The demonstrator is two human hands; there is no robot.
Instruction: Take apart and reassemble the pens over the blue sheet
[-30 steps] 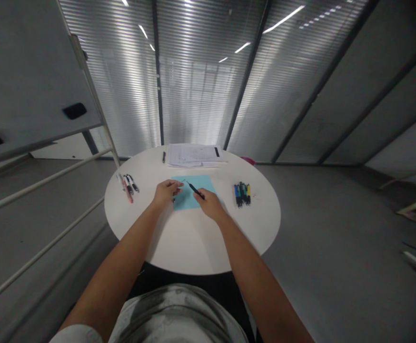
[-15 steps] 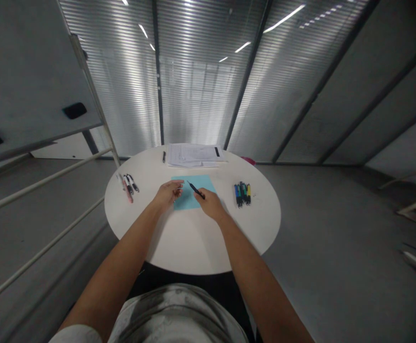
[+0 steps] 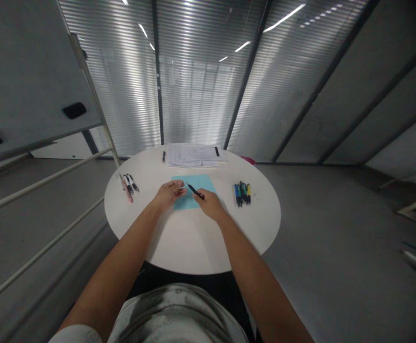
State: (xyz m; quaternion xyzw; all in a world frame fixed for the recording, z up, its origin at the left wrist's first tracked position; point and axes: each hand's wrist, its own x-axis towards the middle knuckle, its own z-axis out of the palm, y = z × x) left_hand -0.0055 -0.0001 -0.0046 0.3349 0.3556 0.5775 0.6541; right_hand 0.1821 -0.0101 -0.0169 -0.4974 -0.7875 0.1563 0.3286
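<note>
My right hand (image 3: 211,204) is closed around a black pen (image 3: 194,190) whose thin tip points up and to the left. Opposite it, my left hand (image 3: 168,194) has its thumb and fingers curled close together near the pen's tip. Whatever it pinches is too small to make out. Both hands are over a light blue sheet (image 3: 188,204) on the round white table (image 3: 190,243).
Several pens with blue, green and yellow parts (image 3: 242,194) lie to the right. On the left are a few white-and-black pens (image 3: 132,183) and a pink pen (image 3: 127,189). Papers (image 3: 192,155) and a dark pen (image 3: 164,156) lie at the back. A whiteboard frame (image 3: 97,102) stands left.
The fingers of my left hand have shifted slightly right and loosened a little, nearer the pen's tip. The pen in my right hand has moved slightly downward.
</note>
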